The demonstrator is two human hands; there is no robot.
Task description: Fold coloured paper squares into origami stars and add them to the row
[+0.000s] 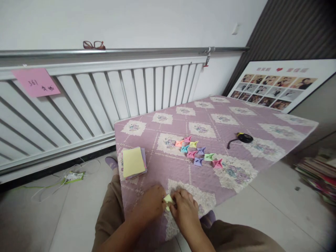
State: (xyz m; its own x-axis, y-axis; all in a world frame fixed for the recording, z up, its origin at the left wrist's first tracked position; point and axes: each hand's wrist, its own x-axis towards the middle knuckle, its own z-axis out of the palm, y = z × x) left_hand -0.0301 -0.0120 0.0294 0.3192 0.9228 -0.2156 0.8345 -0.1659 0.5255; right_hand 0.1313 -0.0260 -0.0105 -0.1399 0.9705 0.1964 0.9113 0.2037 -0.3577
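Observation:
My left hand (151, 203) and my right hand (185, 206) meet at the near edge of a small table with a purple patterned cloth (236, 133). Both pinch a small folded piece of yellow paper (168, 200) between their fingertips, pressed on the cloth. A stack of square paper sheets (133, 162), yellow on top, lies to the left of my hands. Several small folded paper shapes (198, 152) in pink, orange, green, blue and purple sit in a cluster further back on the cloth.
A black tape measure (244, 138) lies at the right of the cloth. A white radiator (105, 98) with a pink note (36, 82) runs behind; glasses (93, 44) rest on its pipe. A photo board (278, 85) leans at the right. Books (317, 175) lie on the floor.

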